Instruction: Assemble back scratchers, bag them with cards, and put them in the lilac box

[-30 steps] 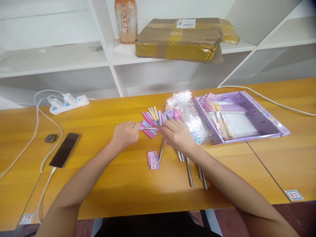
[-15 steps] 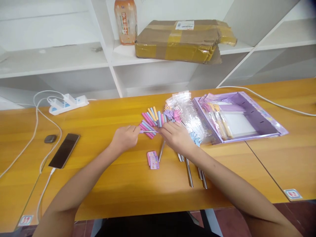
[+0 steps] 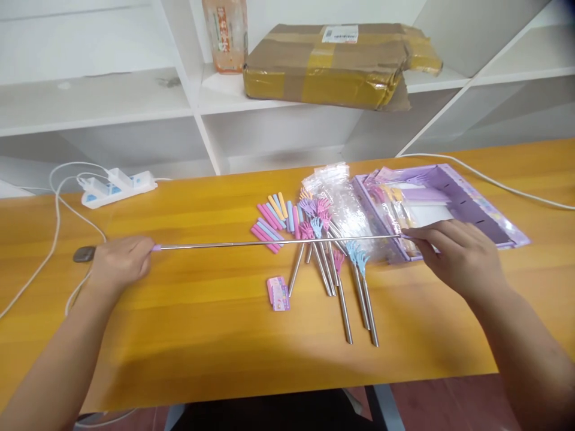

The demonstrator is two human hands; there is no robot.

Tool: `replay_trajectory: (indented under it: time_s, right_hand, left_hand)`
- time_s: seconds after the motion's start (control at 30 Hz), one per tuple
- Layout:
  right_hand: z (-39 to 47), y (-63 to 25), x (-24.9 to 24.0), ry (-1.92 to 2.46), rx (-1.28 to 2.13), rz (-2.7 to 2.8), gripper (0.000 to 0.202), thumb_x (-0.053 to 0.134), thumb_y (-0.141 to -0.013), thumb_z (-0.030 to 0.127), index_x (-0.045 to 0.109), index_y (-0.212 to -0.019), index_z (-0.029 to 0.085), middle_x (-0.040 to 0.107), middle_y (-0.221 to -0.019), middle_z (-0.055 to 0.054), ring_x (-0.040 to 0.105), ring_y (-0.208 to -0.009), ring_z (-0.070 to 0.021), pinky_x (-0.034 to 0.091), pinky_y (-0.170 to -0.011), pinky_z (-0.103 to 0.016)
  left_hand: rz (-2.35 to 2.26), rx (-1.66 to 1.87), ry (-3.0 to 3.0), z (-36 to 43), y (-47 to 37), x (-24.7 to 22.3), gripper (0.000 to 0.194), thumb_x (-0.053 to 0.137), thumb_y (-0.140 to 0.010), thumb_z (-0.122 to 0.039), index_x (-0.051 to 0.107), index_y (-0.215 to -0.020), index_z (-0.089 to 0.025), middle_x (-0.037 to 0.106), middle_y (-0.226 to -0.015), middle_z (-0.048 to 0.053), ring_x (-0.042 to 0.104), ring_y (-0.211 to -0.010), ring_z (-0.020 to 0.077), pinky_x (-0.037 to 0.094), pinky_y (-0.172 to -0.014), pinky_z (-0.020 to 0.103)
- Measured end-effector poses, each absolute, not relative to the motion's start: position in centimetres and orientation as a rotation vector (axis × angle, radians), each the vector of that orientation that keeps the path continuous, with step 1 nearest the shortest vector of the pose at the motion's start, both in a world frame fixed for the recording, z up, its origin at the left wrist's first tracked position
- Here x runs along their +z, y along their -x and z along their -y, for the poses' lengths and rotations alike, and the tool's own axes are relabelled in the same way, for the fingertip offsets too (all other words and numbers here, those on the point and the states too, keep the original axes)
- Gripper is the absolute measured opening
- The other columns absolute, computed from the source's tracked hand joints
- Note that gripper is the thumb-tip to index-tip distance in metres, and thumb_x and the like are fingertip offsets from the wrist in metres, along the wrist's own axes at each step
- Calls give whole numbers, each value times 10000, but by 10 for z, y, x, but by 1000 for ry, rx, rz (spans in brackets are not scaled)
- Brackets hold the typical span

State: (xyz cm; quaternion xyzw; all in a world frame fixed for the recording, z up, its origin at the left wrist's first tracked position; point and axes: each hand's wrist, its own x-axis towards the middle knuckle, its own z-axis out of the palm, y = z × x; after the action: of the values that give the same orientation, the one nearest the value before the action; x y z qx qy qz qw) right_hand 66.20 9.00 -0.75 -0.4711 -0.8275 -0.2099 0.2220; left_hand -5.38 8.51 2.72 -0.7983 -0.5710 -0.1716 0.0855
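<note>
A thin telescopic back scratcher point(image 3: 278, 242) stretches level across the table, its metal rod drawn out long. My left hand point(image 3: 120, 260) is closed round its purple handle end at the left. At the other end, my right hand point(image 3: 453, 251) pinches the tip, and the fingers mostly hide the head. Below the rod lie several back scratchers point(image 3: 318, 239) with pink, blue and purple claw heads and short metal tubes. Pink, blue and yellow handle sleeves point(image 3: 274, 209) are grouped just left of them. Small pink printed cards point(image 3: 279, 293) rest nearer the front edge.
Clear plastic bags point(image 3: 345, 203) lie beside a purple open box point(image 3: 507, 233) holding bagged scratchers. A power strip point(image 3: 119, 188) with white cables stands at the left, near a small dark object point(image 3: 84, 254). A taped carton point(image 3: 323, 66) and an orange bottle point(image 3: 226, 36) occupy the shelf behind.
My hands have moved far apart, left and right, and the back scratcher's rod has extended from short to long between them. My left arm now covers the phone.
</note>
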Motion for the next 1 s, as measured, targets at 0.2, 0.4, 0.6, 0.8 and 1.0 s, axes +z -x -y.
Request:
replay_trajectory:
  time_s: [0.2, 0.4, 0.6, 0.8, 1.0]
  right_hand:
    - [-89, -653, -10, 1228, -645, 2286, 112, 719, -996, 164, 739, -1051, 259, 770, -872, -47, 682, -757, -210, 514, -716, -334]
    - [-90, -658, -14, 1169, -645, 2316, 116, 732, -982, 147, 729, -1050, 241, 766, -873, -39, 692, -755, -205, 521, -696, -324]
    - [-94, -652, -21, 1303, -502, 2288, 86, 694, -1009, 199, 753, -1017, 261, 792, -913, -45, 713, -803, -216, 541, -738, -332]
    - [-101, -647, -15, 1511, -337, 2162, 168, 623, -1049, 272, 782, -1006, 306, 796, -952, -91, 715, -891, -263, 521, -787, -380]
    - [-129, -548, -1, 1357, -306, 2251, 291, 517, -1096, 270, 786, -996, 217, 716, -899, -103, 623, -868, -250, 454, -784, -359]
  left_hand:
    - [1386, -333, 2353, -87, 44, 22, 261, 542, -984, -200, 525, -725, -230, 534, -607, 8, 443, -581, 192, 260, -628, 332]
    - [1499, -232, 2344, -86, 46, 17, 282, 511, -1000, -257, 559, -723, -228, 573, -624, 20, 467, -587, 190, 272, -629, 326]
    - [1512, -113, 2296, -90, 35, 11, 349, 480, -1013, -298, 569, -682, -235, 639, -622, 47, 523, -570, 200, 297, -587, 339]
    - [1624, -37, 2326, -92, 24, 13, 313, 462, -1006, -279, 624, -739, -245, 729, -722, 76, 653, -662, 234, 348, -586, 337]
    - [1762, 13, 2382, -110, -86, 19, 372, 398, -1071, -264, 705, -873, -199, 775, -839, 131, 729, -762, 273, 384, -614, 341]
